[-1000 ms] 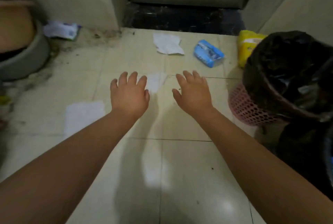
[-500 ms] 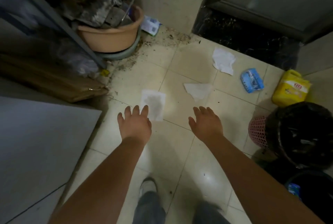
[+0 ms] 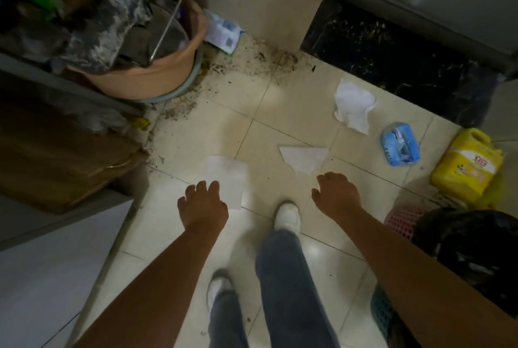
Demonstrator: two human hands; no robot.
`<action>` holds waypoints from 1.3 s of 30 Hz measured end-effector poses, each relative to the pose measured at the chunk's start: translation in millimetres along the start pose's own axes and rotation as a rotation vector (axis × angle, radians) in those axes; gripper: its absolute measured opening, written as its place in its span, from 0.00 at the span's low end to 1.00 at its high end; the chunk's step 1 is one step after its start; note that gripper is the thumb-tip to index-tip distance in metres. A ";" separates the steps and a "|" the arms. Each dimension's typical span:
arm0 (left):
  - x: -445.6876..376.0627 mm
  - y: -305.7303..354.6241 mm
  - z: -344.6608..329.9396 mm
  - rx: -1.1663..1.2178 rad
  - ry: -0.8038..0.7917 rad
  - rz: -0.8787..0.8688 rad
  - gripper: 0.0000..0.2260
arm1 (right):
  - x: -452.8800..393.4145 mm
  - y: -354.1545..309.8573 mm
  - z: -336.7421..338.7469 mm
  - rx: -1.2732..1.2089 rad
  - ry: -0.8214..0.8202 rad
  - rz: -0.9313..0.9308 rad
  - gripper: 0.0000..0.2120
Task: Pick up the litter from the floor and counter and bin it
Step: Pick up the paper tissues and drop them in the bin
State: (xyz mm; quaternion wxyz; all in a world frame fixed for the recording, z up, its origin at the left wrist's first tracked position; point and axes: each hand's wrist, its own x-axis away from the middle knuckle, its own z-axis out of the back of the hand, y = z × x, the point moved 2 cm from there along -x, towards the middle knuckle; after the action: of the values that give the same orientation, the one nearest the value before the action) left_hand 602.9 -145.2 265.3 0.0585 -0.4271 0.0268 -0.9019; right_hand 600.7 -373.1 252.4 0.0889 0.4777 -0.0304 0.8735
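Below, both empty hands hover over open tiles [image 3: 196,134] near a flat tissue [image 3: 228,179]

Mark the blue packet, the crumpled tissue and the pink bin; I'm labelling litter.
blue packet [image 3: 400,144], head view, middle of its face.
crumpled tissue [image 3: 353,105], head view, its centre.
pink bin [image 3: 401,221], head view, mesh wall.

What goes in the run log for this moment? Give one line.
stage: reaching | left hand: empty, over square tissue | right hand: empty, near triangular tissue | bin: at right
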 end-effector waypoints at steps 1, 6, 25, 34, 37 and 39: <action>-17.3 3.6 -2.9 -0.019 -0.005 -0.006 0.21 | -17.7 2.5 -0.2 -0.005 -0.007 -0.007 0.19; -109.7 12.7 -40.8 -0.139 -0.047 -0.043 0.19 | -109.5 2.9 -25.0 -0.098 -0.062 -0.054 0.18; -273.3 62.4 -183.8 -0.141 0.275 -0.418 0.08 | -294.0 11.2 -138.5 0.021 0.630 0.009 0.07; -171.8 117.8 -36.1 -0.123 0.297 -0.597 0.04 | -164.2 35.3 -74.0 -0.335 0.387 -0.003 0.03; -130.6 164.9 38.3 -0.169 0.287 -0.653 0.07 | -116.2 58.0 -24.1 -0.520 0.415 -0.072 0.05; -101.8 196.5 70.3 -0.178 0.289 -0.641 0.12 | -84.1 78.4 3.6 -0.662 0.443 -0.145 0.10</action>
State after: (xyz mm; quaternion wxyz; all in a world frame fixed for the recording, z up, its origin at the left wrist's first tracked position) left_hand 737.5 -326.9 212.4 -0.2691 -0.2853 -0.0223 -0.9196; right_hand 633.7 -461.2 186.2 0.3038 0.2241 -0.2564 0.8898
